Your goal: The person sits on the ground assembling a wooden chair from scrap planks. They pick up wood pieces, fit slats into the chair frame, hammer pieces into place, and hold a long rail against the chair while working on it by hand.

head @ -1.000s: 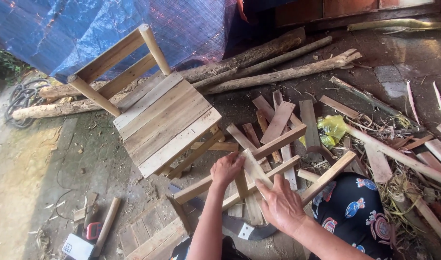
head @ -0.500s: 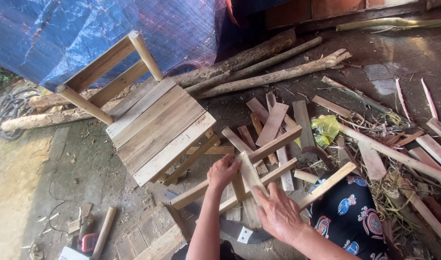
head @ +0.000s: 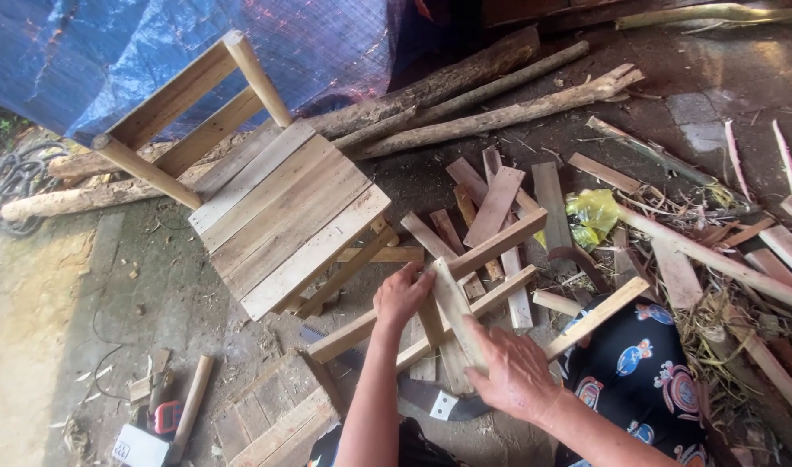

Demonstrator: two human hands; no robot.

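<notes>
1. Head view: wooden frame (head: pixel 465 285) on the floor, beside a wooden chair (head: pixel 275 207); its long rails run lower left to upper right.
2. Left hand (head: pixel 402 294): grip closed around the frame's slat (head: pixel 455 307).
3. Right hand (head: pixel 513 374): fingers spread, resting on that slat's lower end.

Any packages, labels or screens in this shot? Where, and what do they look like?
Small box: bottom left on the ground, by a wooden handle; white, rectangular, dark print on the front.
Plastic bag: right of centre among the wood scraps; crumpled, yellow-green.
White tag: on a dark flat thing near the right hand; small, squarish.
No screens or signs.
</notes>
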